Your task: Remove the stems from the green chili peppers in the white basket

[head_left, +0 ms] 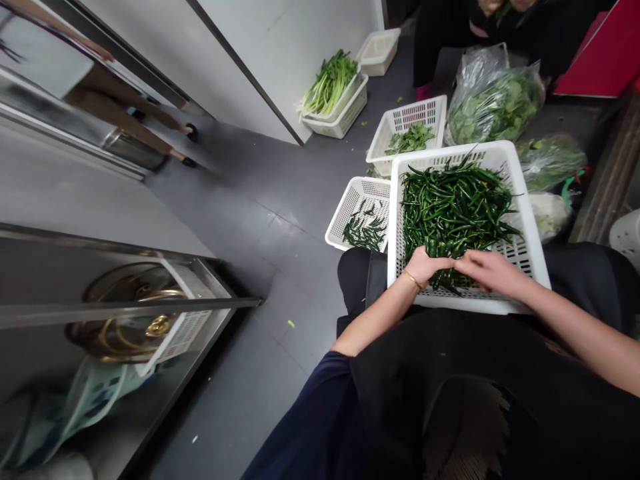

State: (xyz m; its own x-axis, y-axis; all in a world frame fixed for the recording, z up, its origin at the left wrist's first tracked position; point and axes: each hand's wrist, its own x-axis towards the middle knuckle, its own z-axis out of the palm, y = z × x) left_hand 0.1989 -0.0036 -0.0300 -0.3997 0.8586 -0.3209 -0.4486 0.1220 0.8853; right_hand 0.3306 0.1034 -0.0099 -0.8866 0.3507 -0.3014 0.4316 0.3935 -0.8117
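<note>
A white plastic basket [536, 250] full of long green chili peppers [455, 200] rests on my lap. Over the basket's near part, my left hand [426, 267], with a gold bracelet at the wrist, is closed round some of the chilies. My right hand [493, 272] meets it from the other side, thumb and fingers pinched together at the left thumb's tip. Whatever lies between those right fingertips is too small and covered to see. To the left on the floor, a smaller white basket [345, 212] contains a smaller heap of green chilies [367, 233].
Beyond stand a basket [439, 113] with leafy greens, plastic bags of greens [495, 110], and a basket [345, 119] of long green stalks [333, 83]. Another person's hands [505, 5] show at the top. A metal shelf [200, 303] is at left; someone stands farther back.
</note>
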